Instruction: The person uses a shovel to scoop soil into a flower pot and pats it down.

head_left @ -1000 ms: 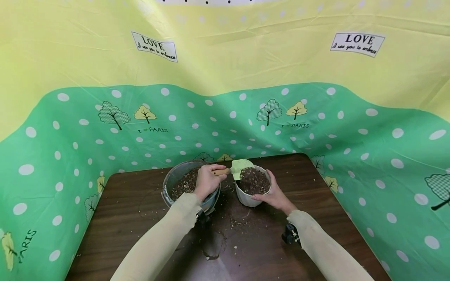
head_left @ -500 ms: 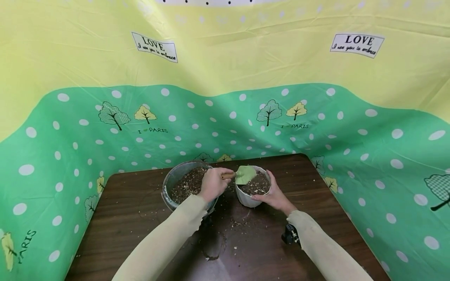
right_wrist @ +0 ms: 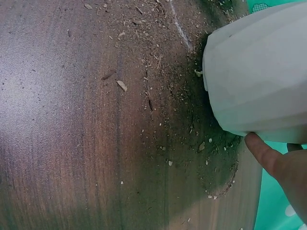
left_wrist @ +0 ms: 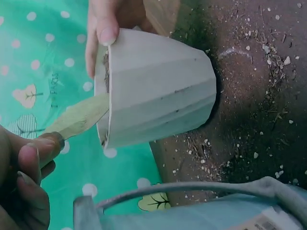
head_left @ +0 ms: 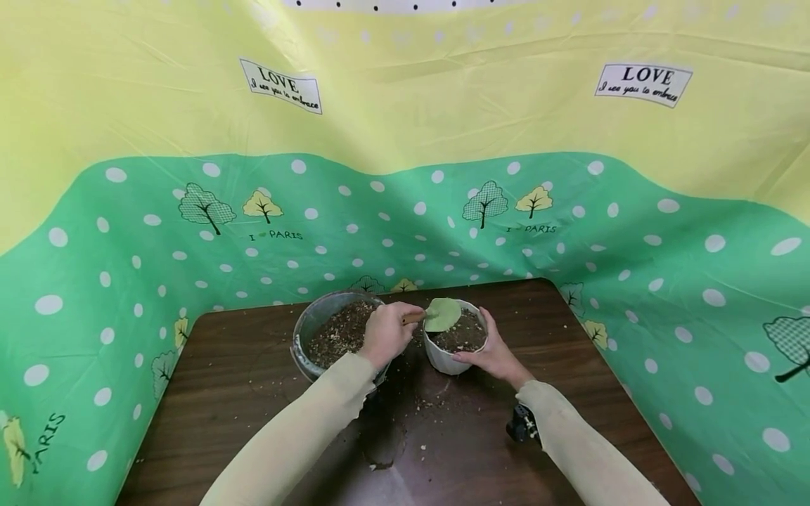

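Note:
My left hand (head_left: pixel 388 334) grips the wooden handle of a garden trowel (head_left: pixel 444 314). Its pale green blade slants over the near-left rim of a white flowerpot (head_left: pixel 445 361), with the tip inside. Dark soil (head_left: pixel 467 333) fills the pot close to the brim. On the pot's right side my right hand (head_left: pixel 500 357) holds it, thumb at the near rim and fingers round the far side. In the left wrist view the blade (left_wrist: pixel 79 116) enters the pot's mouth. The right wrist view shows only part of the right hand (right_wrist: pixel 283 165) against the pot wall.
A grey bucket (head_left: pixel 300 343) of soil stands left of the pot, partly behind my left forearm. Its handle (left_wrist: pixel 192 186) shows in the left wrist view. Spilled soil crumbs (head_left: pixel 430 403) dot the brown wooden table (head_left: pixel 215 393). A patterned green-and-yellow cloth (head_left: pixel 354 232) surrounds it.
The trowel tipped its heap of soil into the pot, and its blade dropped lower and right to the soil's surface. My left hand shifted slightly right; my right hand stayed on the pot.

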